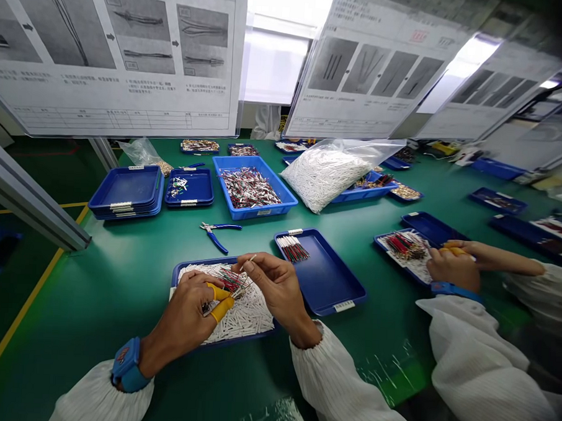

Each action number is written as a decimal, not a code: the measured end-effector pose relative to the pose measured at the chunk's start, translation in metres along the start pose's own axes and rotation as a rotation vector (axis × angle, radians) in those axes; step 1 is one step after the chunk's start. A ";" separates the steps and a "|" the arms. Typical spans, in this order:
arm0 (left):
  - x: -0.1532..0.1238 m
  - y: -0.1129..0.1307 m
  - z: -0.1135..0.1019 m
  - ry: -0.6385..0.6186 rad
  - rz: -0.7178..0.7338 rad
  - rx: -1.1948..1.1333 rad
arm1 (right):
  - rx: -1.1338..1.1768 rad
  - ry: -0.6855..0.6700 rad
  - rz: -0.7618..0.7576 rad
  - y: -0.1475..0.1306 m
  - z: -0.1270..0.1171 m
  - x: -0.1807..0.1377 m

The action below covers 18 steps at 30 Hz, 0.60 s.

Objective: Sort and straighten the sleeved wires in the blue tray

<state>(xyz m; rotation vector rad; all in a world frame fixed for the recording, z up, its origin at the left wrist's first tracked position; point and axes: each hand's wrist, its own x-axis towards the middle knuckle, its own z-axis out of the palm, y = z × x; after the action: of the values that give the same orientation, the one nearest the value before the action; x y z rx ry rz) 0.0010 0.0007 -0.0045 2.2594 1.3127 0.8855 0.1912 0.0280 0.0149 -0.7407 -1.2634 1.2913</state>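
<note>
My left hand (181, 308), with yellow finger cots on its thumb and index finger, pinches thin wires (236, 292) with shiny ends. Close beside it, my right hand (277, 288) is closed on a small white sleeve (247, 262) between thumb and fingertips. Both hands are over a blue tray (252, 338) heaped with loose white sleeves (245, 324). Red and green wires (229, 279) lie among them, partly hidden by my fingers. Right of this, another blue tray (331, 278) holds a neat row of white-tipped red and dark wires (294, 249).
Blue-handled cutters (216, 233) lie behind the sleeve tray. Farther back are stacked trays (128, 188), a blue bin (262, 214) of wire pieces and a bag of white sleeves (327, 172). At right, a co-worker's hands (455, 268) work over a tray. Instruction sheets (174, 100) hang above.
</note>
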 end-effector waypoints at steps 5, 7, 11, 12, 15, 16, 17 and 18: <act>-0.001 -0.002 0.000 0.026 0.007 -0.017 | -0.089 -0.037 0.030 0.000 -0.001 -0.001; 0.000 -0.002 0.000 0.026 0.008 -0.019 | -0.132 -0.033 0.024 -0.001 -0.001 -0.001; 0.002 -0.001 -0.003 0.049 -0.005 -0.024 | -0.150 0.102 -0.004 -0.004 -0.004 0.000; 0.003 -0.001 -0.004 0.077 -0.015 -0.037 | -0.150 0.145 -0.012 -0.005 -0.006 0.001; 0.005 -0.002 -0.008 0.212 -0.089 -0.109 | -0.195 0.161 -0.016 -0.008 -0.013 0.002; 0.005 -0.002 -0.009 0.255 -0.120 -0.136 | -0.232 0.095 -0.003 -0.009 -0.015 0.002; 0.006 -0.003 -0.010 0.288 -0.146 -0.158 | -0.277 -0.004 0.016 -0.011 -0.016 0.001; 0.006 -0.003 -0.010 0.307 -0.162 -0.175 | -0.322 -0.108 0.035 -0.011 -0.015 0.001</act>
<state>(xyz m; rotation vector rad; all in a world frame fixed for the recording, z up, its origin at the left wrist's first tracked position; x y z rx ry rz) -0.0057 0.0070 0.0034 1.9094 1.4580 1.2704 0.2086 0.0298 0.0221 -0.9320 -1.5748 1.1819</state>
